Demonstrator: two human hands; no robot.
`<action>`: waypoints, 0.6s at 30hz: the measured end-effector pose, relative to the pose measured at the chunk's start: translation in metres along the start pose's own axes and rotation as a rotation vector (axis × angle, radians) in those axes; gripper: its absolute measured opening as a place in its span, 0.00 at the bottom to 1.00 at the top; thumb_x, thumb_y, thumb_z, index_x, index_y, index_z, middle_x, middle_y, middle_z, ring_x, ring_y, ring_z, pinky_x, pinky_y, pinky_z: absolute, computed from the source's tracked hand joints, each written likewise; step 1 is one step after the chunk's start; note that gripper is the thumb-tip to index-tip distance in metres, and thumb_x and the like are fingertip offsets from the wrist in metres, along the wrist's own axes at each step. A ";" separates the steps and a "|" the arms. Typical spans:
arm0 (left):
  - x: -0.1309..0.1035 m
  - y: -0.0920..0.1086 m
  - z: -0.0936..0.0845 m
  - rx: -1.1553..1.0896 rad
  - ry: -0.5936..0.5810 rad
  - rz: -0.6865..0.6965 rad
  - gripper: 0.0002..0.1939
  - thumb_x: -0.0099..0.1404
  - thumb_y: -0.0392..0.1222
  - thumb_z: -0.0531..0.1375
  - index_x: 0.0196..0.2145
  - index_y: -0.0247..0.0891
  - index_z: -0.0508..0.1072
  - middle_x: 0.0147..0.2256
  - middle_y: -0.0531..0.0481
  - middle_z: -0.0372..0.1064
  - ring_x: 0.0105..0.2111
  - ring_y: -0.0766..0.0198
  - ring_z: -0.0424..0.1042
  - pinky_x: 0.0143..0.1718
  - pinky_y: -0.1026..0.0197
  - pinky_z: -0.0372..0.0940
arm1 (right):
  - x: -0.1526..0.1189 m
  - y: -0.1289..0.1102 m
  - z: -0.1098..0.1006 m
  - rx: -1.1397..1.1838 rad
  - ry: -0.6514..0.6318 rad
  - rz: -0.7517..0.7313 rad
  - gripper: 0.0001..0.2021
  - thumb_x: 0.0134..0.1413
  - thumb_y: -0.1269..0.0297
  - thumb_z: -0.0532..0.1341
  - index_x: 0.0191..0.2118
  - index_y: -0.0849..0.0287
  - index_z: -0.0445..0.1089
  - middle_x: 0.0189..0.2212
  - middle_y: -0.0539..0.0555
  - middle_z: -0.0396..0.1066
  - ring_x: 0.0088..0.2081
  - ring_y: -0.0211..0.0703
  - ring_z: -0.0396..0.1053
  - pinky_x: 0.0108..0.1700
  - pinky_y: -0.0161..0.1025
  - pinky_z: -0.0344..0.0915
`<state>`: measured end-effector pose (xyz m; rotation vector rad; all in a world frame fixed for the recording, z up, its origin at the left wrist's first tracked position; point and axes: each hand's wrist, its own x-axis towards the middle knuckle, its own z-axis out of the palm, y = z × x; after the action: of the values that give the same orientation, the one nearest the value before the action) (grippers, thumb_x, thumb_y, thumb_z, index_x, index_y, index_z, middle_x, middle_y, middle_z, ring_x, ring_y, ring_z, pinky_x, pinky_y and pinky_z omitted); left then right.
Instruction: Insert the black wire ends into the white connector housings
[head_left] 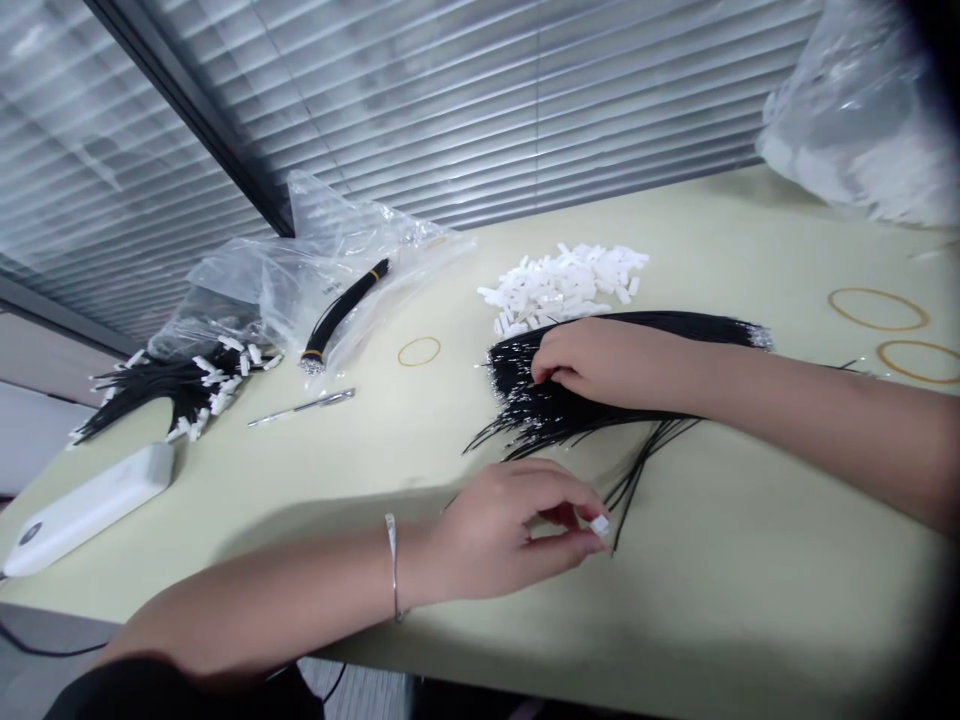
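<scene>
My left hand (pixel 521 525), with a thin silver bracelet at its wrist, is raised over the near part of the table. Its thumb and forefinger pinch a small white plastic connector housing (pixel 599 525). Farther off, my right hand (pixel 589 362) lies on a thick spread of black wires (pixel 660 325) with silvery terminal ends. The fingers there are curled and closed on black wire; how many strands they grip is hidden. Several wires (pixel 637 470) stray from the bundle towards my left hand. Just behind the bundle is a pile of white connector housings (pixel 566 285).
At the left lie wires with white connectors fitted (pixel 217 385), a white elongated device (pixel 90 510) and a pen (pixel 301 407). A banded wire bundle (pixel 345 315) rests on a clear plastic bag (pixel 262 275). Rubber bands (pixel 418 339) and another bag (pixel 862 130) are also on the table.
</scene>
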<state>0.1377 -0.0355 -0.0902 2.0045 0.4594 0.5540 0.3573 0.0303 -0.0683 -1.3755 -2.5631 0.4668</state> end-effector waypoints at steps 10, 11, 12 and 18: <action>0.000 -0.001 -0.001 0.005 -0.014 -0.001 0.07 0.66 0.40 0.62 0.37 0.33 0.76 0.33 0.43 0.76 0.32 0.64 0.73 0.35 0.63 0.71 | -0.003 -0.001 0.006 -0.065 0.059 -0.012 0.13 0.56 0.75 0.55 0.38 0.60 0.77 0.40 0.58 0.74 0.41 0.48 0.71 0.43 0.44 0.66; 0.000 -0.001 -0.001 0.009 -0.012 0.002 0.07 0.66 0.40 0.62 0.37 0.33 0.76 0.33 0.43 0.76 0.32 0.64 0.73 0.35 0.63 0.71 | -0.003 -0.001 0.007 -0.067 0.063 -0.015 0.13 0.54 0.77 0.55 0.36 0.60 0.77 0.39 0.57 0.74 0.39 0.46 0.71 0.42 0.43 0.66; 0.000 -0.001 -0.001 0.009 -0.014 0.004 0.07 0.66 0.39 0.62 0.37 0.32 0.76 0.33 0.43 0.76 0.32 0.64 0.73 0.35 0.63 0.71 | -0.004 -0.001 0.008 -0.070 0.064 -0.021 0.14 0.53 0.78 0.55 0.34 0.60 0.77 0.39 0.57 0.74 0.39 0.45 0.71 0.42 0.42 0.66; 0.000 0.000 -0.003 -0.020 -0.045 -0.021 0.06 0.66 0.39 0.62 0.37 0.34 0.76 0.34 0.43 0.76 0.32 0.65 0.73 0.36 0.62 0.71 | -0.006 0.004 0.007 -0.068 0.057 -0.060 0.12 0.60 0.69 0.57 0.37 0.58 0.80 0.38 0.56 0.75 0.38 0.45 0.72 0.42 0.42 0.66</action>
<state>0.1355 -0.0335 -0.0884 1.9869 0.4458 0.4979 0.3612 0.0257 -0.0766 -1.3087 -2.5880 0.3291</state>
